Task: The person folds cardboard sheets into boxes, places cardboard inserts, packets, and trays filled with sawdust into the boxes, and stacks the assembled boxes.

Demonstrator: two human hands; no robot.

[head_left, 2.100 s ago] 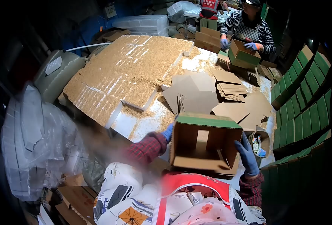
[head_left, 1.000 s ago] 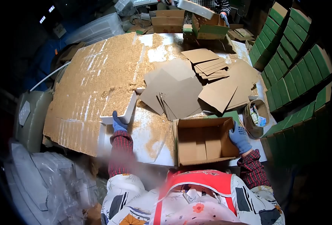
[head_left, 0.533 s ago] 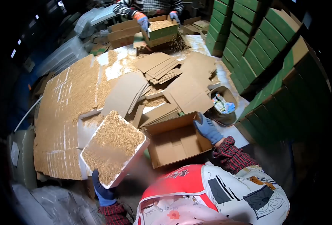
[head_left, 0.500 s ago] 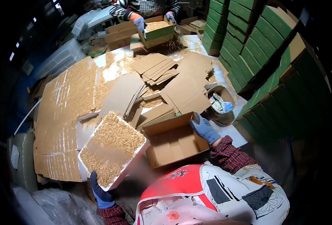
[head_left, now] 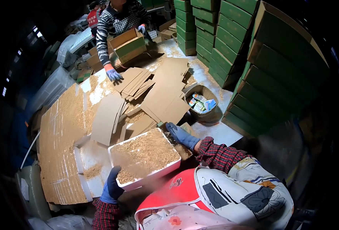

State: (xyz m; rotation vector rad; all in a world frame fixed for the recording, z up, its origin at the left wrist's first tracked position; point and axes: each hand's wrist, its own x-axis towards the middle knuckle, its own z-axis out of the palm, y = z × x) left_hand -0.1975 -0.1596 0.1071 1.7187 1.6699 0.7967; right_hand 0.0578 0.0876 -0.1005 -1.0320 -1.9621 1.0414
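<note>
A white tray [head_left: 148, 178] full of tan husk-like filling is gripped at its near left corner by my left hand [head_left: 113, 186]. It hangs over the cardboard box [head_left: 184, 152], which it mostly hides. My right hand [head_left: 181, 136], in a blue glove, rests on the box's upper right edge, its fingers stretched along it. Left of the tray lie cardboard sheets [head_left: 106, 117] and a wide block of filled trays [head_left: 64, 153].
Across the table a person [head_left: 119, 27] has one hand by a green box [head_left: 130, 50] and one on stacked cardboard sheets [head_left: 135, 82]. A bin of small packets [head_left: 203, 109] stands right. Green boxes [head_left: 230, 34] tower behind it. Another person [head_left: 94, 17] is farther back.
My left hand has brought the tray rightward over the box, now mostly covered. The person opposite has moved one hand from the green box to the cardboard sheets. The view has turned right.
</note>
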